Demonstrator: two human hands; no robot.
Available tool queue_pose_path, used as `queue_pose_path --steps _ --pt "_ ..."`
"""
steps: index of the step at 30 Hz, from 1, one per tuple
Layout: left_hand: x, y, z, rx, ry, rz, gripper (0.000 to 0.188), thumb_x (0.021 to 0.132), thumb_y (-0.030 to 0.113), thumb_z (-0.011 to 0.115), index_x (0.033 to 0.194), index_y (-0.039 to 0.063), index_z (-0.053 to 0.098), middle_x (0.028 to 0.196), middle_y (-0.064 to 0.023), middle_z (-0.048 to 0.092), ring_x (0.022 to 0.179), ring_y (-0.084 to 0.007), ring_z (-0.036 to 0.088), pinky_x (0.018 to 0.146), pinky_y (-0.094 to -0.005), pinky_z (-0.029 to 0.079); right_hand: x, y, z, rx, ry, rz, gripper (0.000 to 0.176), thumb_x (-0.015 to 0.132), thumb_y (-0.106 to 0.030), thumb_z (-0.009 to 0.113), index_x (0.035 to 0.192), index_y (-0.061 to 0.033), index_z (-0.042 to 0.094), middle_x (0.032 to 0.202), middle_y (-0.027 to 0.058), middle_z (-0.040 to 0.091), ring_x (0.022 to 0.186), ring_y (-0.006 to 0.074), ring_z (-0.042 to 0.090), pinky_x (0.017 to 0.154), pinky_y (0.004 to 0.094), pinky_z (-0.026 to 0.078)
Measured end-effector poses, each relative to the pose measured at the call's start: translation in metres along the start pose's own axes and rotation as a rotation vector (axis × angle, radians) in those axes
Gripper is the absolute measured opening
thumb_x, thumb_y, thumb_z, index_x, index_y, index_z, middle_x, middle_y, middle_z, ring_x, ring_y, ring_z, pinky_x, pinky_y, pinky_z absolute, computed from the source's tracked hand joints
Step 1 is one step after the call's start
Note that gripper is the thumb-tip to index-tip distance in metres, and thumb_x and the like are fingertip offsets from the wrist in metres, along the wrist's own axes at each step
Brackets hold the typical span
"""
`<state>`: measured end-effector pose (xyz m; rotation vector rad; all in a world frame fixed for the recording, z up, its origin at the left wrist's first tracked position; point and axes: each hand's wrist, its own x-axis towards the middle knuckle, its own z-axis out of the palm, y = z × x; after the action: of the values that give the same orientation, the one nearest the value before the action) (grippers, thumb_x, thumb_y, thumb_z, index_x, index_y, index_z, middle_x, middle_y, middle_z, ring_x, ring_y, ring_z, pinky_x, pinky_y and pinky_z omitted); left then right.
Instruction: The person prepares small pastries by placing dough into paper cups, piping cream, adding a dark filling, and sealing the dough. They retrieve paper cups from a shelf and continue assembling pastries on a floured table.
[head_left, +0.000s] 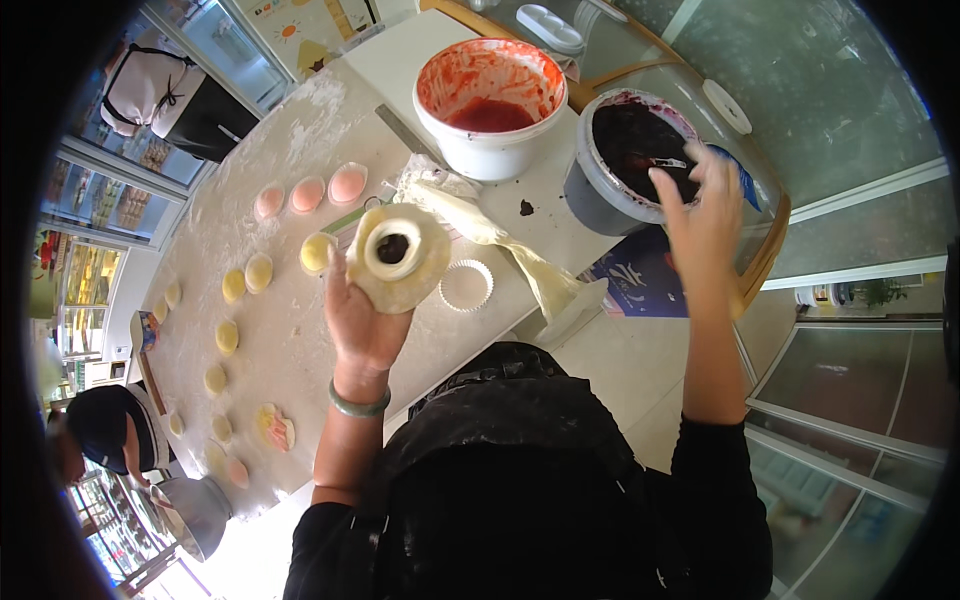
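Observation:
On my left hand (369, 322) rests a flat, pale yellow dough wrapper (420, 281) with a ring of white cream (370, 259) piped on it; dark filling (392, 248) sits inside the ring. My right hand (701, 199), blurred, is over the near rim of a bucket of dark filling (626, 139), fingers apart, and a utensil handle (669, 163) shows in the filling. Whether the fingers touch it cannot be told. A piping bag (517, 259) with pale cream lies beside an empty white paper cup (466, 286). Left of the wrapper is a round yellow dumpling-like sweet (316, 253).
A white bucket with red filling (487, 154) stands at the back. Pink sweets (307, 195) and several yellow ones (226, 337) lie on the floured table (292, 307). A blue printed box (641, 277) is below the dark bucket. Two people (180, 105) (112, 427) are at the left.

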<state>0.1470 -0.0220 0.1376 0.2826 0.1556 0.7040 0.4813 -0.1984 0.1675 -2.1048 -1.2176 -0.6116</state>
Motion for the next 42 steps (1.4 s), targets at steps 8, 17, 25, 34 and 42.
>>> queue_pose_path --steps 8,17,25,34,42 --pt "-0.052 0.028 -0.019 0.045 0.171 0.028 0.06 0.108 0.048 0.03 0.149 0.006 0.04 0.148 -0.0112 0.049 0.137 -0.0285 0.046 0.119 -0.0488 0.031 -0.126 -0.093 0.128 1.695 -0.932 1.875 0.076 0.095 -0.073 0.043 0.097 0.0007 0.062 0.072 0.0011 0.055 0.061 0.0094 0.052 0.056 0.024 0.049" --pt "-0.081 0.049 -0.028 0.051 0.211 0.0 0.061 0.107 0.05 0.029 0.148 0.007 0.042 0.146 -0.0107 0.052 0.136 -0.0291 0.048 0.118 -0.0491 0.034 -0.123 -0.079 0.212 1.482 -0.911 1.734 0.067 0.103 -0.057 0.035 0.119 0.0043 0.057 0.071 0.0018 0.054 0.052 0.0091 0.046 0.049 0.0211 0.048" --pt "-0.098 0.068 -0.04 0.057 0.171 0.03 0.061 0.107 0.05 0.029 0.147 0.006 0.043 0.145 -0.0111 0.052 0.134 -0.0294 0.05 0.117 -0.0483 0.035 -0.112 -0.123 0.209 1.687 0.005 1.532 0.046 0.107 -0.035 0.041 0.143 -0.0072 0.04 0.149 0.0206 0.042 0.133 0.0313 0.045 0.113 0.0436 0.038" --pt "-0.1 0.076 -0.04 0.02 0.159 0.026 0.061 0.107 0.05 0.032 0.147 0.005 0.043 0.145 -0.0141 0.052 0.134 -0.0315 0.05 0.118 -0.0505 0.034 -0.078 -0.163 0.124 1.962 0.245 0.856 0.047 0.101 -0.054 0.05 0.124 -0.012 0.049 0.152 0.0168 0.042 0.14 0.0358 0.041 0.12 0.0565 0.029" --pt "-0.088 0.057 -0.04 0.08 0.325 0.078 0.06 0.108 0.05 0.03 0.147 0.005 0.041 0.145 -0.0138 0.051 0.134 -0.0314 0.049 0.116 -0.0504 0.035 -0.019 -0.248 0.054 1.802 0.113 0.172 0.045 0.106 -0.052 0.039 0.086 -0.011 0.042 0.075 0.0081 0.052 0.073 0.0253 0.056 0.092 0.0563 0.05"
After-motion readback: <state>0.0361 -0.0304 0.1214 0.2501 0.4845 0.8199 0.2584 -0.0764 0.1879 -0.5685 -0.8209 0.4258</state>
